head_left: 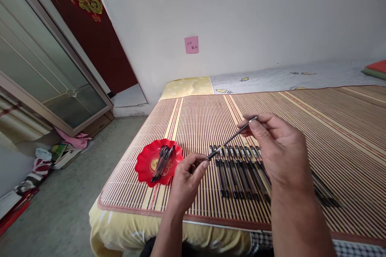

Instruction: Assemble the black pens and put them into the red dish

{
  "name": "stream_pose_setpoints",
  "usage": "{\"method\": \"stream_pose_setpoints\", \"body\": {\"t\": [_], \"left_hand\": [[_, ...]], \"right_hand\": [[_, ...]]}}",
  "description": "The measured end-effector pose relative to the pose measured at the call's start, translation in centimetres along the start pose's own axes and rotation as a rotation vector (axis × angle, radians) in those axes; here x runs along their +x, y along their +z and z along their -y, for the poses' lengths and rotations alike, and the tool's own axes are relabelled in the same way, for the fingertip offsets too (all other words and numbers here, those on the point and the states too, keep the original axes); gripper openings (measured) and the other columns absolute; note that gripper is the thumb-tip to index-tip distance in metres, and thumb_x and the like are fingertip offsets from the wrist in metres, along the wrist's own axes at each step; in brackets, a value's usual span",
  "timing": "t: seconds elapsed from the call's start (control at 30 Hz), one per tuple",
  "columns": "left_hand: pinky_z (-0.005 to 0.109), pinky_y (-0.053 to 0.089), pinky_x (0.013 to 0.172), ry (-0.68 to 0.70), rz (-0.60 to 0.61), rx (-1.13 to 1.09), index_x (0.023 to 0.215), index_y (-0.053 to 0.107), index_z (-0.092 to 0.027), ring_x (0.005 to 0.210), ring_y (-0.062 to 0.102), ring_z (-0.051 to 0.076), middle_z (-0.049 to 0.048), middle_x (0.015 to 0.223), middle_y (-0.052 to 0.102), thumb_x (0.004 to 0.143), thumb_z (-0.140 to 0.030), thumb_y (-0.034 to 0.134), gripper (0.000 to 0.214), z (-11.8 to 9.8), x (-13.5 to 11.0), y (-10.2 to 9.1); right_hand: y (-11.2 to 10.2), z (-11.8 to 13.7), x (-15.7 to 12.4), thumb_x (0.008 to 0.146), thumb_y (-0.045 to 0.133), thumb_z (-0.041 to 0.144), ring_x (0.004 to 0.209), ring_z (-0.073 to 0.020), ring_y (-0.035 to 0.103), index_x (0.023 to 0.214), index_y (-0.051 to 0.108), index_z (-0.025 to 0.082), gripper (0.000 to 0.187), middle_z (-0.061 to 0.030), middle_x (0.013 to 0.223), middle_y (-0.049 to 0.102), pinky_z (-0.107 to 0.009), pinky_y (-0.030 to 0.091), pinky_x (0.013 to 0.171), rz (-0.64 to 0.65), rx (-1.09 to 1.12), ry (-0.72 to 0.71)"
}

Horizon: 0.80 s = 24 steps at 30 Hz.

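My left hand (189,178) pinches the black lower end of a slim dark pen (232,138) between thumb and fingers. The pen slants up to the right, and my right hand (279,148) grips its other end near a shiny tip. Both hands hold it above the mat. Beneath lies a row of black-and-clear pens (238,172), side by side; my right hand and forearm hide part of it. Left of my left hand stands a red scalloped plate (143,168) with several pens (163,162) in a small heap on it.
A striped bamboo mat (126,184) covers the bed, over a yellow patterned sheet (120,229). Behind it rises a white wall with a pink note (191,44). A glass-panelled door (57,64) and piled floor items (39,164) are at left. A folded cloth (375,70) lies far right.
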<state>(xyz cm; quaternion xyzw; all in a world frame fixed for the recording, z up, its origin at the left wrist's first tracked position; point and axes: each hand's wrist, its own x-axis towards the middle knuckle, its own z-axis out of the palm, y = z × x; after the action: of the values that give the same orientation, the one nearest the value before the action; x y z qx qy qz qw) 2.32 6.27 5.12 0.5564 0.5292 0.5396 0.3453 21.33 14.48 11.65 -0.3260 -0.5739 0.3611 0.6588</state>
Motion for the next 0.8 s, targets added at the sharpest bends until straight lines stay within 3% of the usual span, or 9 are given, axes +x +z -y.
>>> {"method": "stream_pose_setpoints", "body": {"t": [0.2,0.4,0.6,0.8], "left_hand": [[0.024,0.034,0.060,-0.002,-0.009,-0.072,0.093,0.071,-0.017,0.066,0.043,0.011,-0.0021,0.072,0.050,0.095,-0.045,0.068,0.028,-0.8,-0.1,0.2],[0.019,0.031,0.050,-0.108,0.061,-0.334,0.100,0.068,-0.015,0.053,0.042,0.006,-0.0039,0.066,0.054,0.096,-0.046,0.066,0.031,-1.5,-0.5,0.7],[0.018,0.027,0.047,-0.136,0.089,-0.468,0.103,0.069,-0.015,0.051,0.041,0.004,-0.0038,0.066,0.055,0.100,-0.042,0.062,0.028,-1.3,-0.3,0.8],[0.018,0.028,0.049,-0.144,0.130,-0.504,0.102,0.070,-0.014,0.054,0.041,0.005,-0.0032,0.066,0.054,0.099,-0.040,0.063,0.027,-1.5,-0.5,1.1]], "right_hand": [[0.4,0.6,-0.3,0.094,0.071,0.030,0.079,-0.0156,0.074,0.101,0.077,0.023,0.011,-0.0029,0.089,0.077,-0.030,0.063,0.078,0.196,0.029,0.069],[0.8,0.2,-0.4,0.090,0.075,0.036,0.091,-0.0195,0.075,0.098,0.078,0.024,0.015,-0.0044,0.096,0.080,-0.033,0.061,0.084,0.514,-0.013,0.162],[0.7,0.0,-0.2,0.100,0.061,0.041,0.099,-0.0214,0.075,0.109,0.079,0.023,0.027,-0.0082,0.106,0.079,-0.037,0.062,0.091,0.463,0.020,0.166],[1.0,-0.1,-0.3,0.098,0.062,0.034,0.101,-0.0206,0.074,0.110,0.079,0.024,0.023,-0.0063,0.105,0.079,-0.035,0.060,0.092,0.539,-0.015,0.171]]}}
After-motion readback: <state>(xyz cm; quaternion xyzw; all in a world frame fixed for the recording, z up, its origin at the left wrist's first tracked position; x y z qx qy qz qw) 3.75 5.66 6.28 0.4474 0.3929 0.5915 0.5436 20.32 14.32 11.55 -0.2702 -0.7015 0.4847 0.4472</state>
